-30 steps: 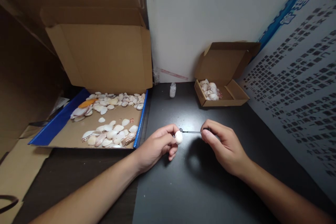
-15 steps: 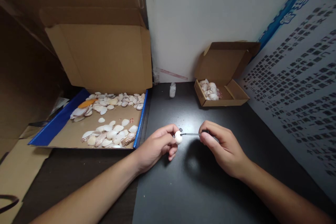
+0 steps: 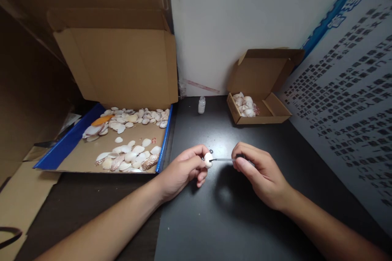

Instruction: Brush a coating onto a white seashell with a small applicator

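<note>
Between the thumb and fingers of my left hand (image 3: 186, 167) is a small white shell (image 3: 208, 160), held above the dark table. My right hand (image 3: 255, 171) pinches a thin dark tool (image 3: 223, 159) near its right end. The tool points left, and its dark tip meets the face of the shell. A small dark ring-like piece (image 3: 211, 151) shows just beyond the shell. What it is cannot be made out.
An open blue-sided box (image 3: 69, 142) with many shells (image 3: 130, 157) stands at the left. A small glass bottle (image 3: 201, 105) is near the wall. At the back right, an open cardboard box (image 3: 260, 120) holds more white shells (image 3: 245, 105).
The tool's tip has moved slightly down across the shell, and my right hand has shifted a little with it. My left hand holds the shell in nearly the same place.
</note>
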Demonstrator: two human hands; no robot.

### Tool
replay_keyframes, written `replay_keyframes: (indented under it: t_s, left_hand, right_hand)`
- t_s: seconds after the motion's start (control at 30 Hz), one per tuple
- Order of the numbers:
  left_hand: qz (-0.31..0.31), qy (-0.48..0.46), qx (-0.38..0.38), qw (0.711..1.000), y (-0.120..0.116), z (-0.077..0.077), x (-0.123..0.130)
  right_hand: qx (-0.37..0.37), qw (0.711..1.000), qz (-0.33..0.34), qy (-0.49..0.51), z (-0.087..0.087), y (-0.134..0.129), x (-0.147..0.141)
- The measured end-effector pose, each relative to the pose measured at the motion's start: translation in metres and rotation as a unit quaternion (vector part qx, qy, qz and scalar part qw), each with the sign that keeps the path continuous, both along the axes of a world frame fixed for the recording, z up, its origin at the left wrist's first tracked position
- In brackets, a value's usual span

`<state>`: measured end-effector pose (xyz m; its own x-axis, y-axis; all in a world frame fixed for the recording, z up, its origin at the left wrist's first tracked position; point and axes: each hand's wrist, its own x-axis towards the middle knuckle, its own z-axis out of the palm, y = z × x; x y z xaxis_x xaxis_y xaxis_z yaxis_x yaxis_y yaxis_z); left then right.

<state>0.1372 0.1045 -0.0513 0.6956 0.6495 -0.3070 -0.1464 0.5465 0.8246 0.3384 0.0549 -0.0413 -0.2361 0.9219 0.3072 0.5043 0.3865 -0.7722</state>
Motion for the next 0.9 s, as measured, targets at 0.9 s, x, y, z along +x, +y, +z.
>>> replay_keyframes:
  t_s: [0.9]
  left_hand:
    - [0.006,-0.021,-0.034,0.999,0.0018,-0.0004,-0.0014]
  right_hand:
    - [-0.009,0.999,-0.031,-0.036,-0.0016,0.0019,0.0016]
